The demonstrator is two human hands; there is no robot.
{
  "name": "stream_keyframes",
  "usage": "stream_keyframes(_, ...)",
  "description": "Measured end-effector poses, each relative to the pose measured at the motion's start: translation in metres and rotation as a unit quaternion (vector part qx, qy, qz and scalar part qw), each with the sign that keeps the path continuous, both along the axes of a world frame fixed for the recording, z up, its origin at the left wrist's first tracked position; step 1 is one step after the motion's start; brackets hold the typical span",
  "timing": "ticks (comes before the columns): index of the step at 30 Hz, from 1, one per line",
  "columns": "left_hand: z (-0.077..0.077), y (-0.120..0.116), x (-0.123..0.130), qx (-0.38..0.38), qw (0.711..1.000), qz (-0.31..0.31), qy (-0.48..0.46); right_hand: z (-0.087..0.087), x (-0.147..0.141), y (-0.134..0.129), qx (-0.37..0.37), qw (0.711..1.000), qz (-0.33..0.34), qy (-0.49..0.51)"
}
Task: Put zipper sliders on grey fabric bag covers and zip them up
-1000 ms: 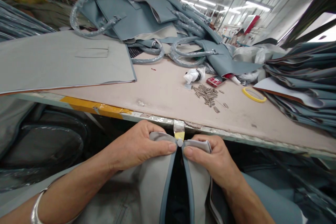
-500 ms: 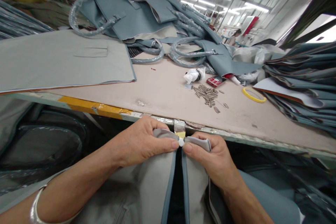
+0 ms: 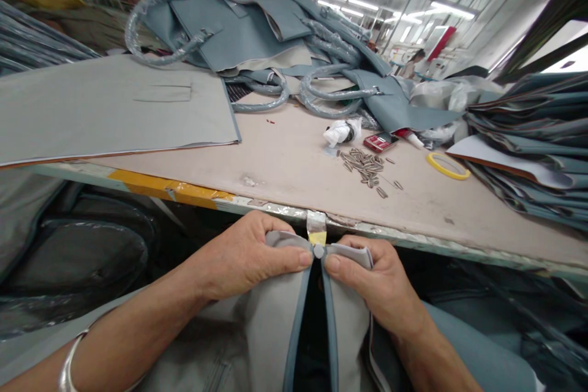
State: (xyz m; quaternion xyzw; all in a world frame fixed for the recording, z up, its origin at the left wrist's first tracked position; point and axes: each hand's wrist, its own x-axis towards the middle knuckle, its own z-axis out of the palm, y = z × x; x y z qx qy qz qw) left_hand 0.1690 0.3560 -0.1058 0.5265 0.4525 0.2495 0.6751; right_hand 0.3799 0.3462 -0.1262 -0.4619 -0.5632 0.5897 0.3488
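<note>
My left hand point(image 3: 257, 254) pinches the top edge of a grey fabric bag panel point(image 3: 271, 318) between thumb and fingers. Opposite it, my right hand point(image 3: 372, 275) grips the other edge of the same grey, blue-trimmed piece. The two trimmed edges meet at the thumb tips and spread apart below, leaving a dark gap point(image 3: 315, 331). Between the thumbs sits a small round pale disc point(image 3: 318, 251); I cannot tell whether it is fixed to the fabric. Just behind it, a strip of clear and yellow tape point(image 3: 316, 226) hangs over the table's edge.
On the table point(image 3: 294, 159) lie striped seeds point(image 3: 365, 165), a red box point(image 3: 377, 142), a yellow tape ring point(image 3: 448, 166) and a grey panel point(image 3: 114, 110). Blue bag pieces point(image 3: 257, 30) with wrapped handles are heaped behind. Folded panels point(image 3: 542, 135) are stacked right. People stand in the background.
Both hands and the fabric sit slightly lower and further right in the picture, as the whole view has shifted a little. The disc looks greyer and the gap below it wider.
</note>
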Motion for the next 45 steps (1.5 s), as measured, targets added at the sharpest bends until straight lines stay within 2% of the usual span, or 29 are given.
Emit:
stream_keyframes(16,-0.0014,0.0004,0.0002,-0.012,1.000,0.008,0.007,0.0011,0.0039,0.0024,-0.015,0.999,0.028,-0.015)
stream_keyframes(24,-0.0017,0.0028,0.0008,0.005,1.000,0.001,0.014,0.0045,-0.0020,0.0003,-0.026,1.000,-0.008,-0.013)
stream_keyframes(30,0.0001,0.0027,0.0007,0.012,1.000,-0.002,0.001,-0.0011,-0.0025,0.0012,0.007,1.000,-0.002,0.006)
stream_keyframes(35,0.0041,0.0044,0.0003,0.028,0.999,-0.008,0.020,0.0013,-0.0029,-0.0009,0.010,1.000,-0.002,0.028)
stream_keyframes(40,0.0049,0.0045,0.0013,0.029,1.000,-0.002,0.003,0.0010,-0.0025,0.0001,0.040,0.999,-0.009,-0.012)
stream_keyframes(45,0.0044,0.0048,0.0016,0.031,0.999,-0.006,-0.014,-0.0007,-0.0031,-0.0006,0.058,0.998,-0.008,-0.006)
